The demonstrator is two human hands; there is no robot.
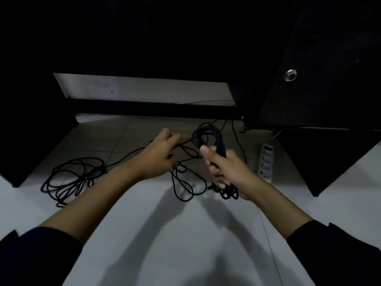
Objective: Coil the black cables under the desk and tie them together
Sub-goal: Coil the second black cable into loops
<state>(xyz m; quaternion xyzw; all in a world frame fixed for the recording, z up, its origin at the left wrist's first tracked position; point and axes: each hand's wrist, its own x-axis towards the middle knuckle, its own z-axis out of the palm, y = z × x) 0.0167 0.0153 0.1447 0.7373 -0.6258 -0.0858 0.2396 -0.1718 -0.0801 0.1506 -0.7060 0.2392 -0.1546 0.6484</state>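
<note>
A coiled bundle of black cable [208, 137] is gripped in the right hand [226, 170], fingers curled round its middle, its loops standing above the thumb. A single strand running from the bundle appears to be pinched by the left hand [159, 153], though the dim light hides the fingertips. Loose black cable [72, 178] lies sprawled on the tiled floor [165, 234], left of the hands. A white power strip [266, 159] rests beside the dark desk panel [321, 79].

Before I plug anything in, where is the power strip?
In the head view the white power strip lies on the floor at the right, just beyond the right hand and beside the dark desk panel.
</note>
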